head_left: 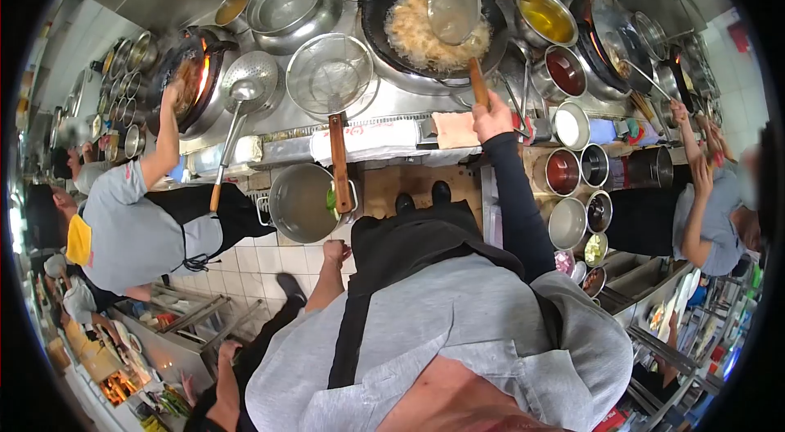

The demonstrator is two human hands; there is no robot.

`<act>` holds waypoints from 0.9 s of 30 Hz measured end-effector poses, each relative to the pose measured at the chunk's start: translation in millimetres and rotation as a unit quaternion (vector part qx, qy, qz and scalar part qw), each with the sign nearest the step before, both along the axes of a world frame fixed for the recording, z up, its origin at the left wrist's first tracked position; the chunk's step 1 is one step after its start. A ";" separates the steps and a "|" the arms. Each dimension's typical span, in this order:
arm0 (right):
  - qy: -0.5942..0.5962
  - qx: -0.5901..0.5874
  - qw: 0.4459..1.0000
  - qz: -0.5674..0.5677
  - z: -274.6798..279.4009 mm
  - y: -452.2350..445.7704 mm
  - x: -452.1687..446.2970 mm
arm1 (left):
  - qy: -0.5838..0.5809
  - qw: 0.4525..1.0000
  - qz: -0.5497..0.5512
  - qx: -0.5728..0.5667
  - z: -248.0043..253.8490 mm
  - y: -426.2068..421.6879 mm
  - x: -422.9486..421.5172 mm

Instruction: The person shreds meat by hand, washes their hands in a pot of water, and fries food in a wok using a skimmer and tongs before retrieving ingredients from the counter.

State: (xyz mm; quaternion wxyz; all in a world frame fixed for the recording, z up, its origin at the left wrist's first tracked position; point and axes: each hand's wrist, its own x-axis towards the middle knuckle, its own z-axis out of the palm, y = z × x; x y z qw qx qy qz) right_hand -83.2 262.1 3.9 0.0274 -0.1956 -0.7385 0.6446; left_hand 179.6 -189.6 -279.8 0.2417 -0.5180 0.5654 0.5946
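Steel stovetop [394,103] bears a wok [372,23] partly hidden by a held strainer [454,5].

Two mesh strainers [455,4]; one perforated skimmer [257,68]; one frothing wok [377,21]; one wide stockpot [279,189]; one yellow-filled bowl [523,13]

Right grip [494,119] on mesh strainer [454,5]

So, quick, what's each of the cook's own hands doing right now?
Left hand: fingers curled closed, nothing visible in it.
Right hand: closed around the wooden handle of a mesh strainer.
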 end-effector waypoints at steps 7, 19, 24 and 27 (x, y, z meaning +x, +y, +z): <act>0.041 0.343 0.937 0.052 -16.6 -31.4 -13.7 | -0.002 1.000 0.006 0.011 -5.7 -1.3 7.8; 0.101 0.301 0.943 0.097 -44.8 -47.5 -4.9 | 0.002 1.000 0.019 0.004 -1.6 -2.3 7.0; -0.115 -0.279 0.952 0.057 -35.4 -54.4 -17.7 | 0.005 1.000 0.022 -0.002 -2.6 -4.9 6.1; -0.117 -0.471 0.872 0.055 -34.8 -55.1 -18.1 | 0.008 1.000 0.013 0.005 -4.3 -11.9 8.1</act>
